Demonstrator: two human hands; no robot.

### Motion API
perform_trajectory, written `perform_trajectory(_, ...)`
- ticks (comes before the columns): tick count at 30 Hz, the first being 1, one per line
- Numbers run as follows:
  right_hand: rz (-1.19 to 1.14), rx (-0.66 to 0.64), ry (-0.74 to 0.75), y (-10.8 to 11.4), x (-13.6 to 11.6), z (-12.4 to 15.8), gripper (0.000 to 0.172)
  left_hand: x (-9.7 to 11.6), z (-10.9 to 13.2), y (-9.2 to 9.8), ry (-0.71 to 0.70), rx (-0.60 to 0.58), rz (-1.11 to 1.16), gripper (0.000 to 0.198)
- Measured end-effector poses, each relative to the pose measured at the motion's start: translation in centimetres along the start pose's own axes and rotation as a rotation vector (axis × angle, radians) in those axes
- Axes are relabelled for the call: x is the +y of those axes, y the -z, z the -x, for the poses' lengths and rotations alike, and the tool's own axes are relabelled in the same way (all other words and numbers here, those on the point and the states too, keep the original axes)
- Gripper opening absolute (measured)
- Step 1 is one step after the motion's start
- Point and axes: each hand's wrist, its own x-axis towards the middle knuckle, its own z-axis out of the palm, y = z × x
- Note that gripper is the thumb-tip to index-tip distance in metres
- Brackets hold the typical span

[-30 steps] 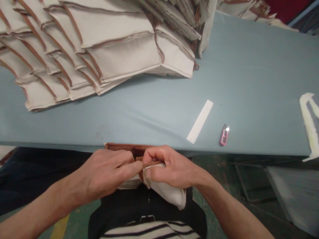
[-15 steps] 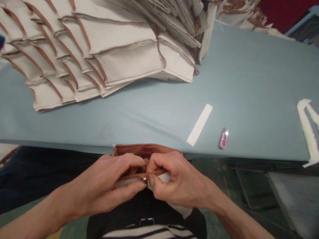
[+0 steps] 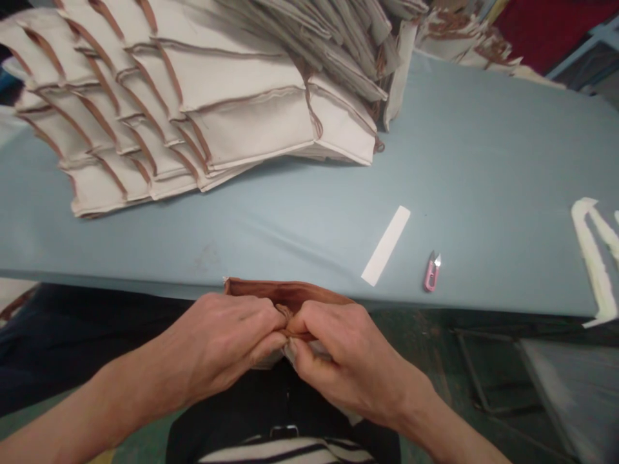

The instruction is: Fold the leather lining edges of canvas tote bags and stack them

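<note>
A fabric bag (image 3: 309, 292) with a brown lining and pale outer cloth lies over my lap at the table's near edge. My left hand (image 3: 227, 335) is closed, its thumb and fingers pinching the bag's brown-trimmed edge. Right beside it, my right hand (image 3: 338, 348) grips the same edge, also closed. The fingertips of both hands almost meet, and the bit of edge between them is mostly covered. Much of the bag's pale side is hidden under the hands.
A blue-grey table (image 3: 483, 161) spreads ahead. Stacked pale bags with brown trim (image 3: 251, 129) fill its left. A white strip (image 3: 385, 246) and pink thread snips (image 3: 432, 272) lie near the front edge. A bent whitish strip (image 3: 597, 264) is at the right, above a dark metal frame (image 3: 469, 367).
My left thumb and fingers have closed together on the bag's edge, where they were apart before. The right hand keeps its pinch. The view has shifted slightly.
</note>
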Motion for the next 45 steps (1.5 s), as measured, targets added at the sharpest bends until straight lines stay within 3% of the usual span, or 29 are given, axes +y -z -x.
perform_trajectory(6,0.105,0.055,0.033,0.1,-0.3,0.0,0.022,2.1,-1.2,0.8,0.059,0.034,-0.208,0.052)
perform_trajectory(10,0.1,0.079,0.005,0.2,-0.8,0.2,0.022,2.2,-0.6,-0.2,0.119,0.093,-0.135,0.047)
perform_trajectory(13,-0.031,0.043,-0.058,0.7,-1.1,0.3,0.021,2.1,0.0,-0.7,0.201,0.074,0.123,0.042)
perform_trajectory(16,-0.279,-0.035,-0.128,1.0,-1.1,0.2,0.021,2.3,0.1,-0.7,0.313,0.023,0.576,0.046)
perform_trajectory(20,-0.494,-0.075,-0.158,1.0,-0.9,0.2,0.018,3.0,-0.4,-1.1,0.412,0.096,1.147,0.061)
perform_trajectory(24,-0.425,-0.046,-0.149,1.0,-1.0,0.4,0.018,3.4,-0.6,-2.2,0.453,0.183,1.325,0.06)
perform_trajectory(28,-0.208,-0.028,-0.111,1.0,-1.3,0.5,0.019,2.7,-0.3,-2.7,0.469,0.171,1.15,0.065)
perform_trajectory(32,-0.078,-0.019,-0.063,0.4,-1.2,0.7,0.019,1.5,0.2,-2.7,0.468,0.09,0.941,0.052)
perform_trajectory(35,-0.088,-0.051,-0.088,0.3,-1.1,1.0,0.018,1.3,0.6,-2.4,0.411,-0.022,0.779,0.043)
perform_trajectory(40,-0.181,-0.163,-0.144,1.3,-1.5,1.5,0.011,2.6,1.1,-1.3,0.312,-0.163,0.493,0.035)
perform_trajectory(45,-0.178,-0.167,-0.144,0.7,-1.1,1.2,0.032,2.7,1.4,-1.6,0.116,-0.1,0.146,0.035)
